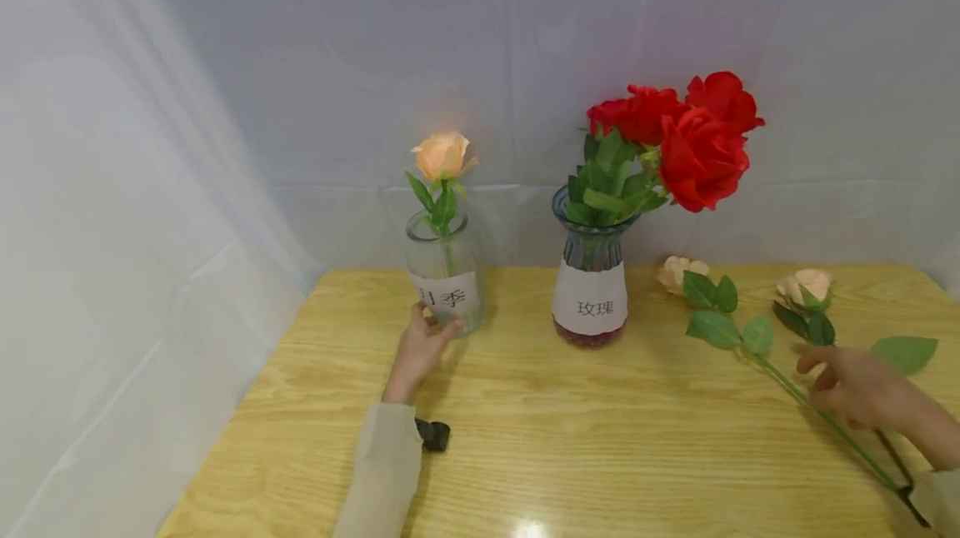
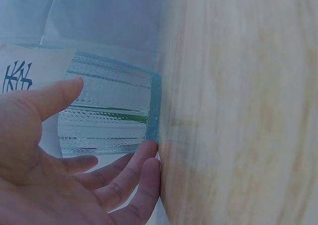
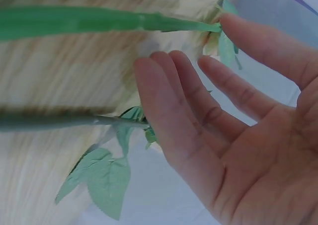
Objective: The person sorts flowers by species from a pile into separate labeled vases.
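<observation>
A clear glass vase (image 1: 444, 271) with a paper label holds one orange rose (image 1: 442, 155) at the table's back left. My left hand (image 1: 433, 328) reaches to its lower left side. In the left wrist view that hand (image 2: 109, 128) is spread, its fingertips (image 2: 149, 153) at the vase (image 2: 107, 115) base. A dark glass vase (image 1: 592, 288) holds several red roses (image 1: 693, 138). Two pale roses (image 1: 806, 284) with long green stems (image 1: 795, 392) lie at the right. My right hand (image 1: 817, 367) hovers over them with straight fingers (image 3: 169, 101), holding nothing; two stems (image 3: 99, 19) run beside it.
The wooden table (image 1: 600, 455) is enclosed by white cloth at the back and left. A small black object (image 1: 433, 435) lies beside my left sleeve. Green leaves (image 1: 723, 326) spread from the lying stems. The table's right edge is close to my right arm.
</observation>
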`<state>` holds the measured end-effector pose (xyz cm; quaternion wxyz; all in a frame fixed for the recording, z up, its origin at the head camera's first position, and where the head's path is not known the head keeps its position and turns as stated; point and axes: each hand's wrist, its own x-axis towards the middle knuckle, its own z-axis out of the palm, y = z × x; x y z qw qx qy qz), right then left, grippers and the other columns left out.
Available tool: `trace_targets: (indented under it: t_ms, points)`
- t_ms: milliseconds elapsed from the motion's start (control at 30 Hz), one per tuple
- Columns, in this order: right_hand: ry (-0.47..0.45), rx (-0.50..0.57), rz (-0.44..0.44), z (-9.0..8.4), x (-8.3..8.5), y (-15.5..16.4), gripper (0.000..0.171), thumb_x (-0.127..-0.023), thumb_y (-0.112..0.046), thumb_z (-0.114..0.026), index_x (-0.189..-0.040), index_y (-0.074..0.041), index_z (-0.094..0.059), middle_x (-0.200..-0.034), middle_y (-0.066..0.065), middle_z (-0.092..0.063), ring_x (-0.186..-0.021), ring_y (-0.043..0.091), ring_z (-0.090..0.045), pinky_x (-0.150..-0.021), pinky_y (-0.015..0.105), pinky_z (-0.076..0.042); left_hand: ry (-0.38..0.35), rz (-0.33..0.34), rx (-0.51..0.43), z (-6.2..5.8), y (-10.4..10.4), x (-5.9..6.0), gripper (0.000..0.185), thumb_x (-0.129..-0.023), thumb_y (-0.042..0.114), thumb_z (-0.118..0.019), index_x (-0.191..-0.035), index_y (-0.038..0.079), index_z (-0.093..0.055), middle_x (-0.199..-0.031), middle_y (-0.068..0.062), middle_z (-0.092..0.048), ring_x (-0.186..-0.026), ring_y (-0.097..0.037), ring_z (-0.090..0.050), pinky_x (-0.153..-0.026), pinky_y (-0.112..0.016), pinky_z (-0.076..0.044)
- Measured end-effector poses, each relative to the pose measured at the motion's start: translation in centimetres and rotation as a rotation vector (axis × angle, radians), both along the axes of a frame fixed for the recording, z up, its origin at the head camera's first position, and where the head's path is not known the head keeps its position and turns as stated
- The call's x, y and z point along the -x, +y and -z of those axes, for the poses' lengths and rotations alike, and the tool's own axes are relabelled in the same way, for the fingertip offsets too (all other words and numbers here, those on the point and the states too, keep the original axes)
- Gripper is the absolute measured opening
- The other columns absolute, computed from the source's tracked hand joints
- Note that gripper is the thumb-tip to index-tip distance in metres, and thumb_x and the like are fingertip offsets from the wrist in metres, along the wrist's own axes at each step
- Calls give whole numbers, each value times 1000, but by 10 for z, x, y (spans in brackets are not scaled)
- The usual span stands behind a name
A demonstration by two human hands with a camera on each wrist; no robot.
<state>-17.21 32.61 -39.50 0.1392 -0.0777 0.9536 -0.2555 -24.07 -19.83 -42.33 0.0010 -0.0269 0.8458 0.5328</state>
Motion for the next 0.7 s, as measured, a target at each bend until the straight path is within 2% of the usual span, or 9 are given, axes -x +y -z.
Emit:
trace_targets:
  t_ms: [100, 233, 333, 433, 533, 700]
  points:
    - [-68, 44, 18, 3, -2, 2, 40, -87, 5, -65, -119, 21, -49, -90, 15, -65, -47, 14, -47, -46, 27, -45, 2, 2, 4, 0, 0, 0, 77, -102, 24, -62, -155, -8, -17, -144, -40, -42, -129, -52, -49, -100, -61, -45]
    - [-163, 101, 30, 4, -3, 2, 50, -85, 6, -68, -126, 21, -43, -92, 16, -62, -47, 12, -41, -46, 26, -41, 2, 4, 9, 1, -1, 1, 77, -102, 24, -62, -155, -8, -17, -144, -41, -42, -128, -52, -49, -100, -61, -44]
    - [-216, 141, 26, 5, -4, 2, 55, -83, 10, -64, -130, 20, -39, -85, 13, -59, -46, 10, -33, -46, 24, -35, 2, 3, 4, 1, -1, 1, 77, -102, 24, -62, -155, -8, -17, -144, -41, -42, -129, -52, -49, -100, -61, -44]
    - [-218, 155, 22, 6, -7, 0, 56, -78, 15, -59, -130, 19, -39, -72, 6, -50, -47, 8, -27, -46, 23, -29, 4, 3, 5, 2, -1, 1, 77, -102, 23, -62, -155, -9, -17, -144, -41, -42, -128, -52, -49, -100, -61, -44]
    - [-182, 148, 1, 7, -9, -1, 56, -75, 19, -55, -129, 17, -41, -64, 1, -40, -47, 8, -24, -47, 23, -25, 3, 5, 5, 2, -1, 0, 77, -102, 23, -62, -155, -9, -17, -144, -41, -42, -128, -52, -49, -101, -61, -44]
    - [-88, 84, -27, 10, -10, -2, 55, -73, 21, -52, -128, 17, -45, -68, 2, -44, -44, 8, -29, -45, 22, -27, -3, 7, -11, 1, -1, 0, 78, -102, 23, -62, -156, -8, -16, -145, -40, -41, -130, -51, -48, -102, -61, -43]
